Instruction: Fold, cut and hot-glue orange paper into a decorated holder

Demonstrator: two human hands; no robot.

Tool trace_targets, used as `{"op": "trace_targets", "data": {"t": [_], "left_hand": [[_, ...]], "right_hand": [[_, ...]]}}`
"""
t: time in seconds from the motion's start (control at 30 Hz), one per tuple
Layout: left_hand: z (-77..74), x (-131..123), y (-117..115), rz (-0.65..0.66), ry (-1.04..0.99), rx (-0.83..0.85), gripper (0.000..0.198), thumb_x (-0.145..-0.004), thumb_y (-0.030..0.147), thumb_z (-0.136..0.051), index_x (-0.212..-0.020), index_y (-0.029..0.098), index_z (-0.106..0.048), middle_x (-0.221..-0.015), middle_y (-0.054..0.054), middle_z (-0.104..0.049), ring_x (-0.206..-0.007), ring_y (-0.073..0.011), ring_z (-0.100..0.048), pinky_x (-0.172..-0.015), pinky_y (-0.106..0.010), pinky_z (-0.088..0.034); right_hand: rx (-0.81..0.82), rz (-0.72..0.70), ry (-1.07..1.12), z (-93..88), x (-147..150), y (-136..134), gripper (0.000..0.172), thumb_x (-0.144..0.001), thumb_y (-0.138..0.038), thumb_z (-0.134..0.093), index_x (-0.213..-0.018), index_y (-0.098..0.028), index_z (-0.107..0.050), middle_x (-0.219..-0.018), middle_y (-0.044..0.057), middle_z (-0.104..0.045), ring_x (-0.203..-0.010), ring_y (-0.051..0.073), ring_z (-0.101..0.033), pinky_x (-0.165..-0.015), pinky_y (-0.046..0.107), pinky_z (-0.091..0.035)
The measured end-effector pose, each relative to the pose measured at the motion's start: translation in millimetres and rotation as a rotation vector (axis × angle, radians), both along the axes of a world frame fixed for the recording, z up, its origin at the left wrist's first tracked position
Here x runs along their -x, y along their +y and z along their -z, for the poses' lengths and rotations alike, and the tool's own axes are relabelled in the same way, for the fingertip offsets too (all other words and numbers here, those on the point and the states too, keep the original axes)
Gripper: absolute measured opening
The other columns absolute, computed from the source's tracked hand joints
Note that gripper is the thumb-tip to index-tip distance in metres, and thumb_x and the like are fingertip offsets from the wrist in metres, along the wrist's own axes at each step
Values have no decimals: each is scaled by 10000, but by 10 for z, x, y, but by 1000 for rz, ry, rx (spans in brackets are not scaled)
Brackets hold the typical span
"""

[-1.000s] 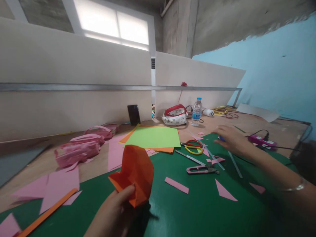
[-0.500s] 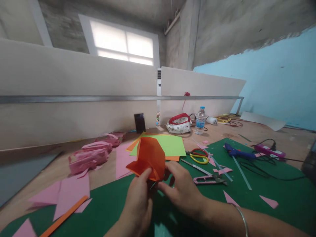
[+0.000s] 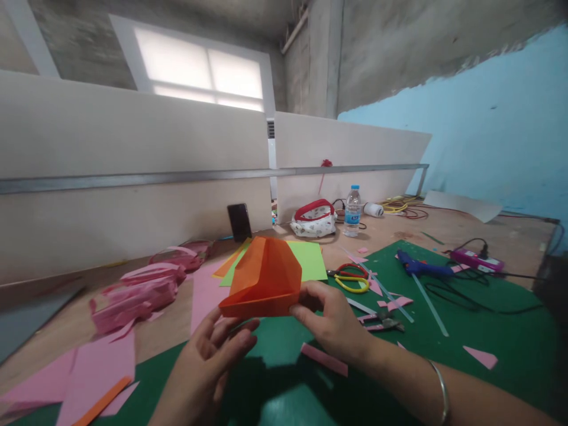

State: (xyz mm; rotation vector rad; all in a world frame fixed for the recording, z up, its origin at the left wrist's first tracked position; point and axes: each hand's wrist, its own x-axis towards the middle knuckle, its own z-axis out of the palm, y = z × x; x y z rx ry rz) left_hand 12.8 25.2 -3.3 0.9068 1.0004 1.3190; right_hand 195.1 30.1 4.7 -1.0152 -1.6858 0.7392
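An orange folded paper piece (image 3: 266,275), shaped like a small bag or box with a flat folded rim, is held up above the green mat (image 3: 270,390). My right hand (image 3: 331,316) pinches its right lower corner between thumb and fingers. Just under its left corner is my left hand (image 3: 213,355), fingers apart and curved, with nothing gripped in them. A pink paper strip (image 3: 323,360) lies on the mat below the orange piece. Behind it are green paper sheets (image 3: 310,259) and a pink sheet (image 3: 205,296).
Pink paper bags (image 3: 137,290) lie at left, near pink sheets (image 3: 95,367) and an orange strip (image 3: 104,402). At right are scissors (image 3: 352,278), snips (image 3: 384,321), a blue glue gun (image 3: 423,265) with its cable, and pink scraps. A bottle (image 3: 352,213), pouch (image 3: 314,220) and phone (image 3: 239,222) stand behind.
The orange paper has turned and opened out, showing its wide folded rim. My left hand has let go and dropped down left. The pink strip on the mat has come into view.
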Motion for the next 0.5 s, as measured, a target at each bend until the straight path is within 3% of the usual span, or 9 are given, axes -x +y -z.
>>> {"op": "trace_targets", "data": {"t": [0.1, 0.2, 0.33, 0.5], "left_hand": [[0, 137, -31, -17, 188, -49, 576, -601, 372, -780, -1131, 281, -573, -982, 30, -710, -866, -138, -637, -712, -173, -503], [-18, 175, -103, -49, 384, -144, 390, -655, 426, -722, -1006, 268, -663, -898, 43, -731, -815, -139, -638, -771, -182, -486], [0, 174, -153, -99, 462, -278, 295, -656, 384, -721, -935, 295, -688, -884, 57, -735, -812, -155, -659, -747, -202, -494], [49, 203, -150, -150, 575, -450, 217, -701, 294, -679, -917, 296, -691, -908, 47, -729, -727, -129, -662, -664, -193, -496]], "right_hand": [[-10, -57, -31, 15, -22, 17, 157, -779, -85, -563, -865, -164, -667, -794, 1, -627, -710, 121, -551, -638, 217, -425], [4, -60, -90, 35, -27, 31, 165, -769, -98, -592, -880, -180, -681, -783, -7, -629, -690, 115, -535, -619, 213, -414], [82, -60, -52, 47, -40, 42, 185, -747, -134, -630, -912, -199, -683, -838, 4, -649, -723, 134, -555, -651, 237, -438], [219, -178, 175, 65, -36, 59, 332, -701, -146, -683, -1025, -213, -657, -968, 35, -662, -840, 177, -601, -775, 304, -477]]}}
